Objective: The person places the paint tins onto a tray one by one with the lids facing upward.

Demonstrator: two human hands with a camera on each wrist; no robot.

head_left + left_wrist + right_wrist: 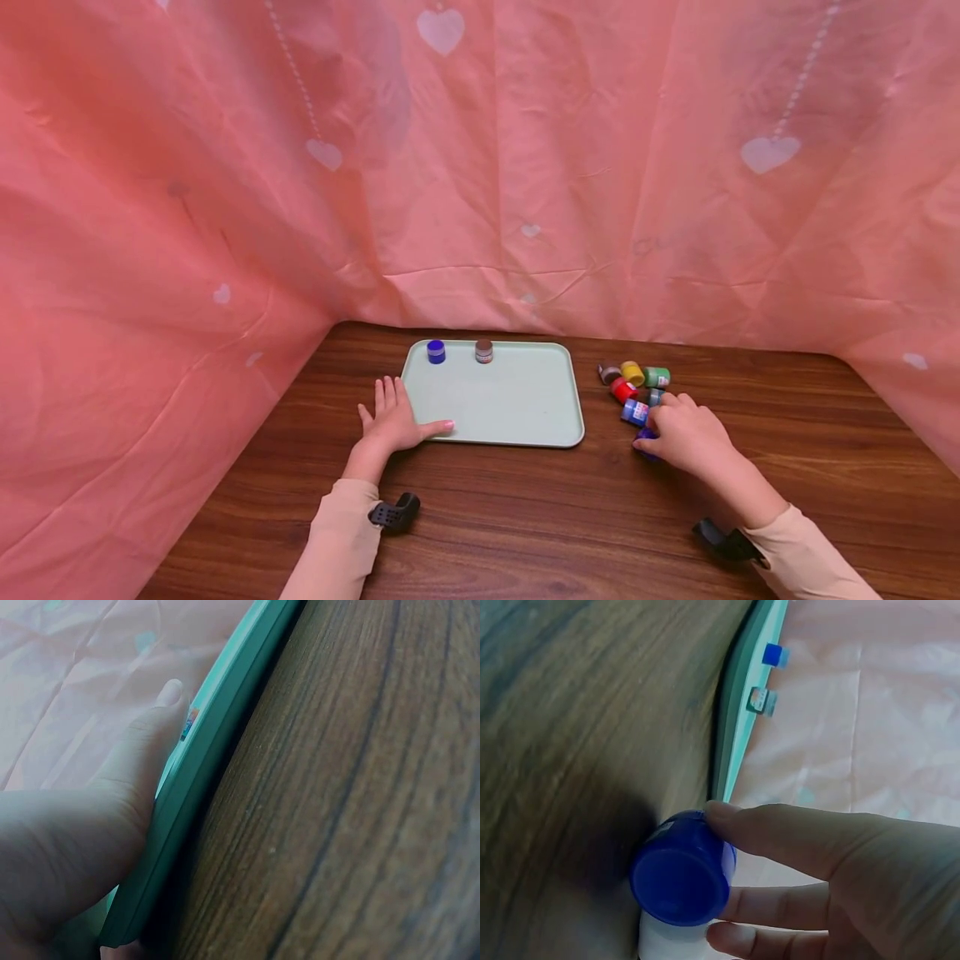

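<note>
My right hand (690, 435) is at the near end of a cluster of small paint jars, its thumb and fingers pinching a dark blue jar (679, 874). In the right wrist view that jar's round blue end faces the camera. A pale green tray (502, 404) lies left of the cluster. Its near left corner is under my left hand (393, 423), fingers spread straight and thumb along the front rim. On the tray's far side stand a blue jar (436, 352) and a brown-lidded jar (483, 352), upright and apart.
Beyond the right hand lie a blue labelled jar (635, 412), a red jar (623, 389), a yellow jar (632, 372), a green jar (657, 377) and a greyish-brown jar (609, 374), close together. A teal jar (656, 397) is partly hidden. Pink curtain (525, 167) borders the wooden table (525, 525).
</note>
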